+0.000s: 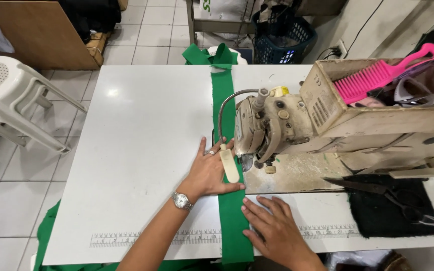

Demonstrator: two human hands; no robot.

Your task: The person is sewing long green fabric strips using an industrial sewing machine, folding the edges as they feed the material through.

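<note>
A long green fabric strip [223, 100] runs down the white table [141, 150] from the far edge to the near edge, passing under the head of a worn cream sewing machine [272, 125]. My left hand [209, 173], with a ring and a wristwatch, lies flat on the table and the strip's left edge, just left of the machine's needle area. My right hand [272, 226] rests flat on the table, its fingers touching the strip's right edge near the front. Neither hand grips anything.
Black scissors [377, 193] lie on a dark cloth [393, 208] at the right. A box [377, 100] with a pink comb [388, 73] sits on the machine. A white plastic stool [11, 95] stands left; a blue basket [285, 35] is behind the table.
</note>
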